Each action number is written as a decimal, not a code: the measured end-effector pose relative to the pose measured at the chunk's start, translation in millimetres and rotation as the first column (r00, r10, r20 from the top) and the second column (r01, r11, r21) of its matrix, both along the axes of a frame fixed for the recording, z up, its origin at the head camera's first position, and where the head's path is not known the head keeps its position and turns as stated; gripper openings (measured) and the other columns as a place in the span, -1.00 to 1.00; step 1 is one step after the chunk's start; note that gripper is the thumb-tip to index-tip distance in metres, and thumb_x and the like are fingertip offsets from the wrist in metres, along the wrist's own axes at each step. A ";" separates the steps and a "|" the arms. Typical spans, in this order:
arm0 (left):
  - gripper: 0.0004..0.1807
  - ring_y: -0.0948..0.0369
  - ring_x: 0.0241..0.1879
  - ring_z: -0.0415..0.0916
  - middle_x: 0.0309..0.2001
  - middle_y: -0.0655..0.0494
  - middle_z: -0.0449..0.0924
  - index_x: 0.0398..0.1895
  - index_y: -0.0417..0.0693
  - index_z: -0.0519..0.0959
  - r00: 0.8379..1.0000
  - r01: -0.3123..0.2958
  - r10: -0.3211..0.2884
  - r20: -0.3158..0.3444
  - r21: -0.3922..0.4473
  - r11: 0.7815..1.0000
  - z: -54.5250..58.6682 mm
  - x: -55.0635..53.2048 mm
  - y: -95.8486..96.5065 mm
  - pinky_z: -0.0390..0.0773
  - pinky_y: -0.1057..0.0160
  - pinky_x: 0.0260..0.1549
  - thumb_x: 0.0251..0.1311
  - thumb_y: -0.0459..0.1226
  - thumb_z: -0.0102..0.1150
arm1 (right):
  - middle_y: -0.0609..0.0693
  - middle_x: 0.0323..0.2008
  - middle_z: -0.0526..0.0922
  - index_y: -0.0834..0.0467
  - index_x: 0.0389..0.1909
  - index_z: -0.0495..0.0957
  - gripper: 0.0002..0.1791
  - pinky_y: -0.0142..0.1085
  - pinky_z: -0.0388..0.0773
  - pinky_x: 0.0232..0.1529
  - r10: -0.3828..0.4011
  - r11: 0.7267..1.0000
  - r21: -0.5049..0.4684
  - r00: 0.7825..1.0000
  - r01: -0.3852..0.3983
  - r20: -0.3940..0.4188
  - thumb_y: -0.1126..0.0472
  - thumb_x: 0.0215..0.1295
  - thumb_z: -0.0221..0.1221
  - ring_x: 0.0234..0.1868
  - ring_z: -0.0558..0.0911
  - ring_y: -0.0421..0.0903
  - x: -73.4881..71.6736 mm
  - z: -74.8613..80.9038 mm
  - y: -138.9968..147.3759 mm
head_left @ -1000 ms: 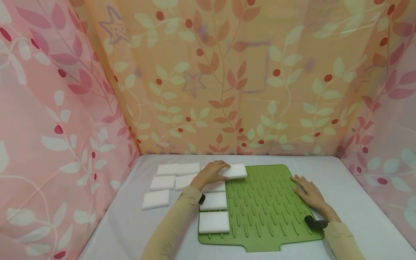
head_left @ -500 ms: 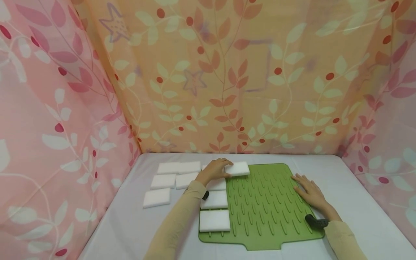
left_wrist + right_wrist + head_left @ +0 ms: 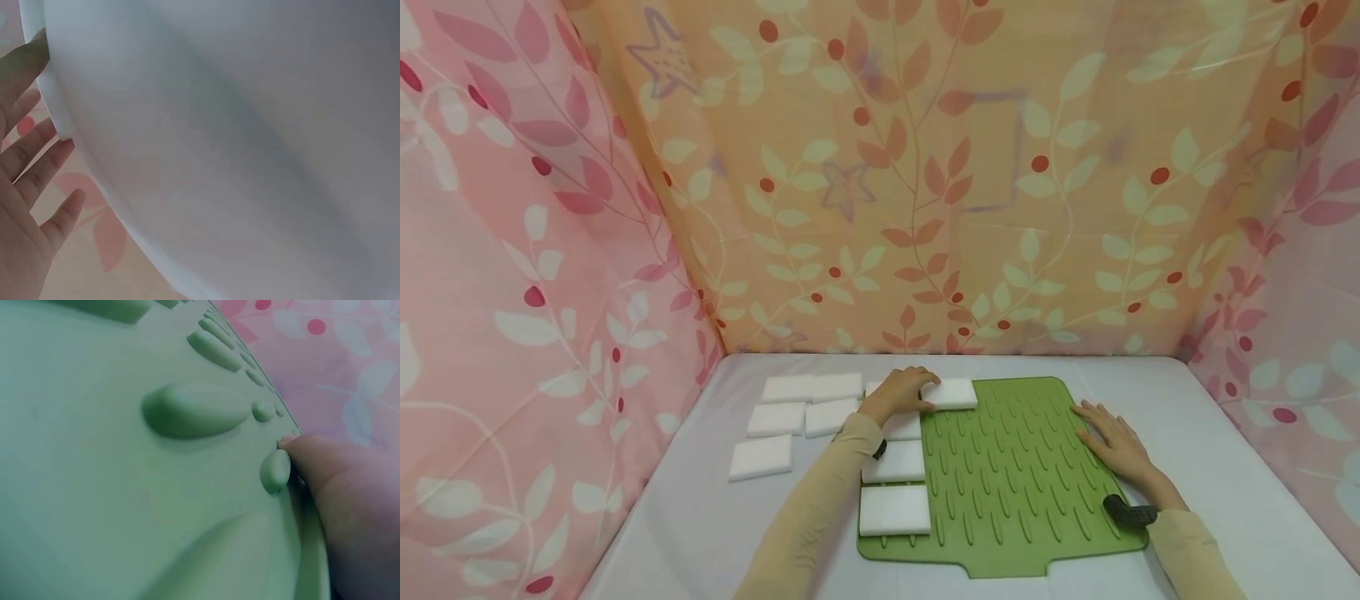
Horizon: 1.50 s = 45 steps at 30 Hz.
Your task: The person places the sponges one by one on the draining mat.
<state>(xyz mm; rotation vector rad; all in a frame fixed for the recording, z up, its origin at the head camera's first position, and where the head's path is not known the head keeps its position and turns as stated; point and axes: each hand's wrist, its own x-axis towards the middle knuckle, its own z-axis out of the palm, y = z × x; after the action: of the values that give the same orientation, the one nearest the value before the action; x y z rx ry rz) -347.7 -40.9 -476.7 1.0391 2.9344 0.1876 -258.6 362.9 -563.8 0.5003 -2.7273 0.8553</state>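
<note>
At the far edge of the green ridged mat (image 3: 1000,467), my left hand (image 3: 898,392) holds a white rectangular sponge (image 3: 957,393) by its left end, thumb in front and fingers behind. That sponge lies level at the mat's surface, beside the top of a left-hand column of similar sponges. In the left wrist view a broad white surface (image 3: 187,156) fills most of the picture, with the fingers at its edge. My right hand (image 3: 1116,442) rests along the mat's right edge with fingers extended. Its thumb (image 3: 350,481) touches the rim in the right wrist view.
Several more white sponges (image 3: 761,457) lie on the white table (image 3: 685,533) left of the mat. Nearest me in the mat's left column is another sponge (image 3: 895,510). Floral curtains (image 3: 880,250) enclose the back and sides.
The left hand has shifted slightly right with its sponge, which has come down from a small tilt to level on the mat. The right hand stays in place.
</note>
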 end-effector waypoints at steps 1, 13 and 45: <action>-0.41 0.16 0.16 0.37 0.16 0.15 0.43 0.20 0.16 0.42 1.000 0.000 0.000 -0.001 -0.009 1.000 -0.3 0.2 0.6 0.37 0.07 0.09 0.07 0.06 0.22 | 0.38 0.31 0.16 0.21 0.30 0.25 -0.46 0.27 -0.25 0.26 0.001 1.000 0.002 1.000 -0.001 -0.002 0.09 0.36 0.03 0.33 0.03 0.41 -0.3 0.3 -0.1; -0.39 0.14 0.19 0.34 0.20 0.14 0.40 0.22 0.19 0.40 0.999 -0.036 0.037 0.012 -0.047 0.998 -2.9 -1.0 4.2 0.36 0.07 0.11 0.07 0.08 0.21 | 0.39 0.30 0.16 0.21 0.30 0.25 -0.46 0.29 -0.25 0.25 -0.001 1.000 0.002 1.000 0.001 -0.004 0.09 0.36 0.02 0.32 0.03 0.41 -0.7 0.6 0.2; -0.43 0.09 0.17 0.37 0.20 0.13 0.42 0.22 0.11 0.41 0.997 -0.009 0.017 -0.071 0.120 0.993 6.0 6.6 -29.6 0.37 0.01 0.10 0.14 0.05 0.17 | 0.35 0.32 0.16 0.17 0.31 0.25 -0.46 0.21 -0.30 0.31 -0.001 1.000 -0.015 1.000 0.001 -0.021 0.09 0.35 0.03 0.37 0.00 0.33 0.0 -3.5 2.5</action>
<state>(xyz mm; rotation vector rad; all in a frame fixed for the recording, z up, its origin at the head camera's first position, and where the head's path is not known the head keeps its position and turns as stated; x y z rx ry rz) -341.1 -70.5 -470.6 1.0628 3.0280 0.3370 -258.6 365.4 -567.4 0.5023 -2.7003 0.8650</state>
